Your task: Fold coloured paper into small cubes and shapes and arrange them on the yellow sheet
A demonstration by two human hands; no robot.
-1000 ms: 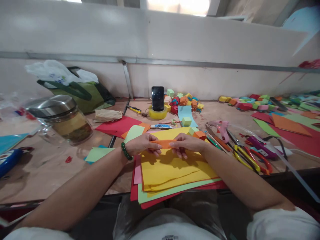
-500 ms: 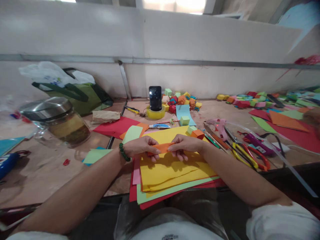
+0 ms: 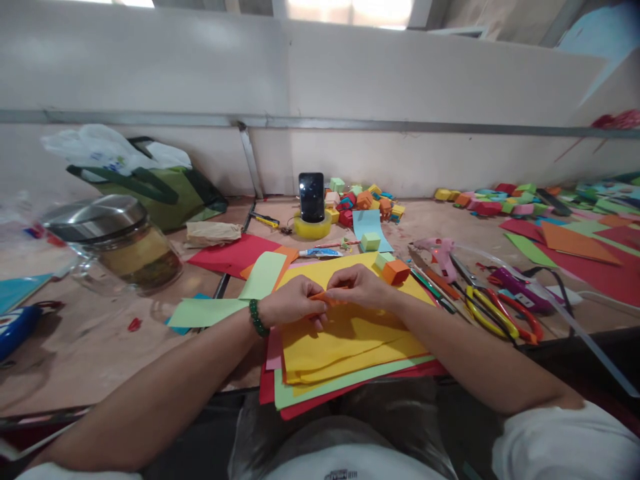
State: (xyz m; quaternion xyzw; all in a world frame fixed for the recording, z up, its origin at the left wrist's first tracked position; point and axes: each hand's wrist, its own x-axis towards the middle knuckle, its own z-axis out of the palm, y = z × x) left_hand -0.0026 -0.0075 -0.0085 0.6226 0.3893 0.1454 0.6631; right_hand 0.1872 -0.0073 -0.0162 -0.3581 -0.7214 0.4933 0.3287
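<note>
Between my hands is a small folded strip of orange paper, partly hidden by the fingers. My left hand, with a green bead bracelet at the wrist, pinches its left part. The fingertips of my right hand are closed on its right part. Both hands are just above a stack of coloured sheets with yellow paper on top. Close beyond the right hand sit an orange paper box and a light green paper cube.
Right of the stack lie pliers, scissors and a pink glue gun. A phone stands in a yellow tape roll before a heap of paper cubes. On the left are a glass tea jar and a green bag.
My hands have come closer together, the right moving left along the orange paper strip. The strip now looks tilted and narrower between the fingers.
</note>
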